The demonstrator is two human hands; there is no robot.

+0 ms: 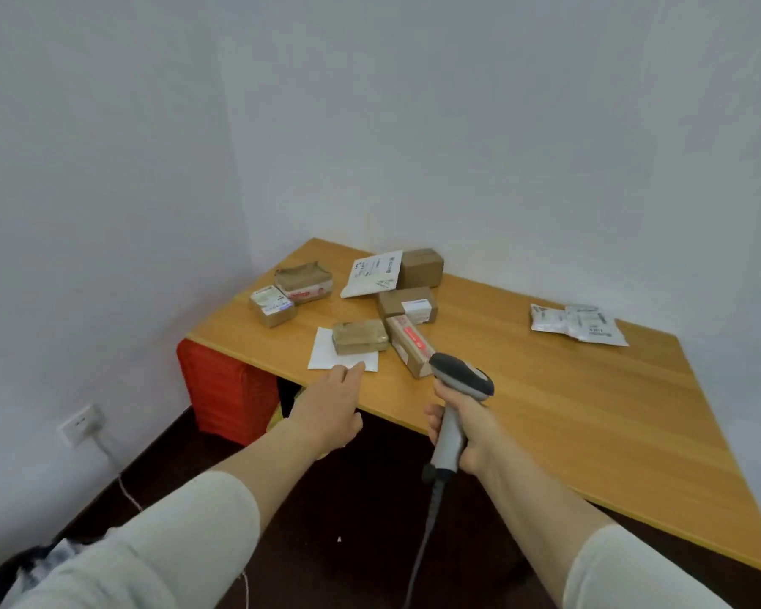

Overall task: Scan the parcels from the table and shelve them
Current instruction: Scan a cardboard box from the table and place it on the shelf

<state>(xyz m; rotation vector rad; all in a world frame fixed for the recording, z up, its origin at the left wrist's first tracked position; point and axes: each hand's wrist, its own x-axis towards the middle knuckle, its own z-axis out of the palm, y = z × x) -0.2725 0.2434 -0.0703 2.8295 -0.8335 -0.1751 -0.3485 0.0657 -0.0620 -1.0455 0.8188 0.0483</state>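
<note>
Several parcels lie on the wooden table (pixel 545 389): a flat white envelope (pixel 324 356) with a taped brown box (pixel 360 337) on top, a long box with a red label (pixel 409 345), and more cartons behind. My left hand (pixel 330 410) reaches out with straight fingers, its tips at the near edge of the white envelope. My right hand (pixel 462 426) grips the handle of a grey barcode scanner (pixel 460 375), whose head points toward the parcels. The scanner's cable hangs down toward the floor.
Two white plastic mailers (pixel 578 323) lie apart at the table's right. A red crate-like support (pixel 227 389) stands under the table's left corner. A wall socket (pixel 82 424) with a cable sits low on the left wall. The floor is dark.
</note>
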